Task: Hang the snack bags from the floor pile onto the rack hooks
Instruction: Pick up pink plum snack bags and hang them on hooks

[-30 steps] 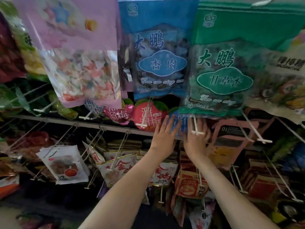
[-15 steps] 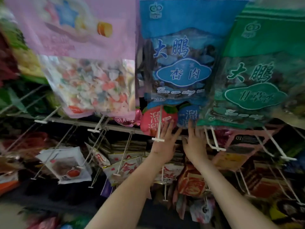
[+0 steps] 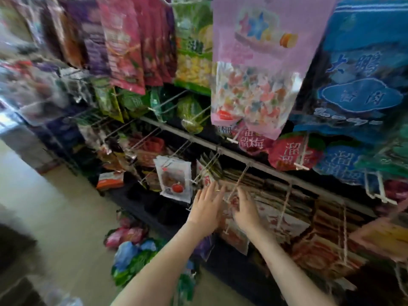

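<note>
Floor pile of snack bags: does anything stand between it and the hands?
Nothing visible does. The left hand and right hand are open at the lower hooks; the floor pile lies below-left, with open space between.

Reaches in from 6 o'clock with both bare forearms, wrists close together. Holds the left hand (image 3: 205,209) flat, back up, fingers (image 3: 211,189) straight and spread toward 12 o'clock. Has the right hand (image 3: 245,211) just beside it at 3 o'clock, fingers straight, tilted toward 11 o'clock.
</note>
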The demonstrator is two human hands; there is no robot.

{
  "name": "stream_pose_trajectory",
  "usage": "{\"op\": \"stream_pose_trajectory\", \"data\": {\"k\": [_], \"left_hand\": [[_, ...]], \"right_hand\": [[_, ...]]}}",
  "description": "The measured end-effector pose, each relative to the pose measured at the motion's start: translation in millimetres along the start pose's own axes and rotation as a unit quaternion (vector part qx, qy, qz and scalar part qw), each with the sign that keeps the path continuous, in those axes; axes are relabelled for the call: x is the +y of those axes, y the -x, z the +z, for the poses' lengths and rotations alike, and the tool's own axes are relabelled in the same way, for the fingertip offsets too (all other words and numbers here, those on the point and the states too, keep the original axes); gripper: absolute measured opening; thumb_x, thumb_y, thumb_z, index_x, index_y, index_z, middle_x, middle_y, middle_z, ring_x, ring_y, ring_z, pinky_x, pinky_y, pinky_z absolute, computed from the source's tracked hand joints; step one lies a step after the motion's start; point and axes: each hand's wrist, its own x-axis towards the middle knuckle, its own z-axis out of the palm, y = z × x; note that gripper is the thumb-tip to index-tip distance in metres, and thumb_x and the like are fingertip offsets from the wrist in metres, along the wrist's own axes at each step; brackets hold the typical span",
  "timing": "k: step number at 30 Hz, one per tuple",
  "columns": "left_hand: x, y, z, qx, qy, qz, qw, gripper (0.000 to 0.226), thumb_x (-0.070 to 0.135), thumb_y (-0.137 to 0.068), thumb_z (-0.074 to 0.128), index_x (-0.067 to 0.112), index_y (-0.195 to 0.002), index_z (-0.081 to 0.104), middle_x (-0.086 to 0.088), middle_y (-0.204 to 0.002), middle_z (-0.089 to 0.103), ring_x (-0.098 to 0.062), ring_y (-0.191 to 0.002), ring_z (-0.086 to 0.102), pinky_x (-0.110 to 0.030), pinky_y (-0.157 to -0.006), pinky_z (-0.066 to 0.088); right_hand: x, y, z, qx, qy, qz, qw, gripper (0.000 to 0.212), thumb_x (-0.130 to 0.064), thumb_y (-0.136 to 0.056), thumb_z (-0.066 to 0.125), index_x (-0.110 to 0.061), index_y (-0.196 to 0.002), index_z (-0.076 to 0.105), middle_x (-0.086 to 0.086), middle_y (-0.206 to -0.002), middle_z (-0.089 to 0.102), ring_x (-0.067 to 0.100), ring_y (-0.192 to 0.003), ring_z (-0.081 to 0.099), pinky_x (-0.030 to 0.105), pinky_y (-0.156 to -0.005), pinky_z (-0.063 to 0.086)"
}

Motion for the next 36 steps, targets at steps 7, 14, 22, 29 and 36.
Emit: {"op": "stream_pose_trajectory", "data": {"k": [7, 14, 22, 29, 36], "left_hand": [[-94, 18, -21, 0.085, 0.086, -0.050, 0.991, 0.054, 0.019, -0.089, 0.045, 0.010, -0.142, 0.036, -0.010, -0.142, 0.043, -0.026, -0.130, 0.041, -0.035, -0.105, 0.034], [-146, -3, -45, 0.098, 0.128, -0.016, 0.987, 0.037, 0.017, -0.093, 0.045, 0.009, -0.129, 0.048, -0.009, -0.124, 0.056, -0.028, -0.112, 0.055, -0.036, -0.089, 0.046], [-51, -42, -40, -0.041, 0.126, 0.101, 0.986, 0.040, 0.021, -0.096, 0.040, 0.010, -0.134, 0.042, -0.010, -0.132, 0.047, -0.032, -0.113, 0.052, -0.040, -0.088, 0.044], [116, -42, -20, -0.138, 0.080, 0.268, 0.950, 0.049, 0.027, -0.098, 0.039, 0.019, -0.145, 0.027, -0.007, -0.144, 0.038, -0.028, -0.124, 0.046, -0.037, -0.095, 0.043], [287, -51, 6, -0.061, 0.133, 0.279, 0.949, 0.061, 0.024, -0.096, 0.041, 0.021, -0.150, 0.012, -0.012, -0.147, 0.030, -0.033, -0.128, 0.039, -0.042, -0.100, 0.041]], "right_hand": [[-83, -27, 64, -0.051, 0.000, -0.083, 0.995, 0.049, -0.018, -0.094, 0.045, -0.017, -0.142, 0.035, 0.006, -0.145, 0.038, 0.025, -0.134, 0.034, 0.036, -0.109, 0.029], [-140, -52, 91, -0.035, -0.025, -0.067, 0.997, 0.039, -0.021, -0.094, 0.045, -0.016, -0.133, 0.044, 0.007, -0.132, 0.047, 0.024, -0.120, 0.046, 0.033, -0.097, 0.038], [-63, -10, 2, 0.064, -0.008, 0.067, 0.996, 0.036, -0.017, -0.093, 0.046, -0.018, -0.129, 0.049, 0.005, -0.127, 0.052, 0.023, -0.116, 0.050, 0.033, -0.095, 0.040], [55, 93, -116, 0.205, 0.005, 0.198, 0.959, 0.035, -0.021, -0.094, 0.052, -0.018, -0.129, 0.050, 0.003, -0.130, 0.053, 0.021, -0.116, 0.053, 0.032, -0.094, 0.045], [172, 174, -220, 0.280, -0.025, 0.267, 0.922, 0.041, -0.024, -0.095, 0.051, -0.020, -0.136, 0.043, 0.000, -0.135, 0.048, 0.020, -0.122, 0.049, 0.027, -0.092, 0.042]]}}
